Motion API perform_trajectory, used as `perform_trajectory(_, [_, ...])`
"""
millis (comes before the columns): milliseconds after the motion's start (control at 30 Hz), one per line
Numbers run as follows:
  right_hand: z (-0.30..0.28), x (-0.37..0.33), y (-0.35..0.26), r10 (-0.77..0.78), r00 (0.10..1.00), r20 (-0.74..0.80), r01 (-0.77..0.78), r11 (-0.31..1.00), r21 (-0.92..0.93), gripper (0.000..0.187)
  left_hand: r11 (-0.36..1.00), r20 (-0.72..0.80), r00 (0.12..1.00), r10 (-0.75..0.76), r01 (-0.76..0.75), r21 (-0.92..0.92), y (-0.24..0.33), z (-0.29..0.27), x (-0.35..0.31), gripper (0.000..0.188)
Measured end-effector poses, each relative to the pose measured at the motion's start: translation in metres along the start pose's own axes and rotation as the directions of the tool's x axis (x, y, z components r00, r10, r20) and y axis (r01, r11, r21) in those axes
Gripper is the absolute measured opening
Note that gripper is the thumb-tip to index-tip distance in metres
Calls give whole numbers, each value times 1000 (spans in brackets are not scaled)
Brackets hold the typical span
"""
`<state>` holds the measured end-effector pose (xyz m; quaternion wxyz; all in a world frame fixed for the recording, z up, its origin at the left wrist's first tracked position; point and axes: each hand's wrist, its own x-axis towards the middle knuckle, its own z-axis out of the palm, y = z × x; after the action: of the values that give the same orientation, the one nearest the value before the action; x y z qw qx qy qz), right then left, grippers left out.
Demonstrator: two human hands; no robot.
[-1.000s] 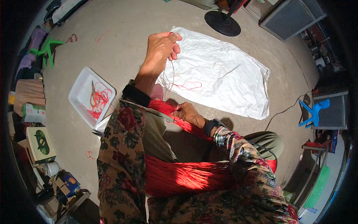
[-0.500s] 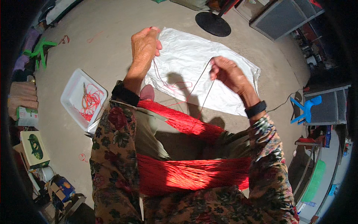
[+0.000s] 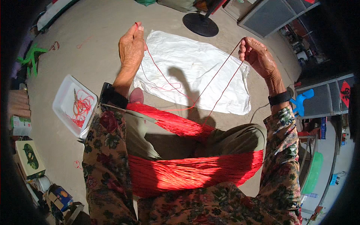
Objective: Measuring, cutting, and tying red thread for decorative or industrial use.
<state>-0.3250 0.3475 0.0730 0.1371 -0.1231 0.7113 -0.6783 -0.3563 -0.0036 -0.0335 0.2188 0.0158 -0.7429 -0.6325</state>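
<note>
Pinching red thread (image 3: 210, 84) taut between left hand (image 3: 132, 45) and right hand (image 3: 257, 54), sagging toward red skein (image 3: 180, 125), fingertips pressed together.

Tray (image 3: 63, 98) w/ thread bits sits left of the knees, sheet (image 3: 187, 63) on the floor in front, fan base (image 3: 200, 24) behind it, skein (image 3: 187, 170) across the lap, boxes (image 3: 30, 159) far left.

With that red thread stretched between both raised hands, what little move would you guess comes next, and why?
Probably lowering it onto the white sheet. The left hand and right hand each pinch the red thread, and a loose length already lies there.
</note>
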Motion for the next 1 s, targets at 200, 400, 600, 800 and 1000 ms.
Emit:
perform_trajectory(200, [-21, -7, 6, 58, 997, -55, -62, 996, -61, 28, 992, 58, 994, 95, -100, 81, -2, 5, -5, 41])
perform_trajectory(400, [-4, -1, -10, 0, 999, 41, 4, 994, -112, 33, 998, 131, 990, 57, -54, -26, -9, 11, -17, 40])
perform_trajectory(600, [-21, 14, -27, -15, 990, 144, 20, 999, -37, 32, 996, 130, 988, 86, -82, -39, -27, 22, -28, 40])
perform_trajectory(800, [-12, 25, -76, -29, 998, -62, 27, 999, -37, 14, 995, 124, 988, 89, -82, -63, -27, 23, -26, 41])
perform_trajectory(1000, [-18, 43, -123, -116, 993, 11, 116, 993, -10, 16, 990, 86, 986, 140, -139, -23, -23, 17, -22, 42])
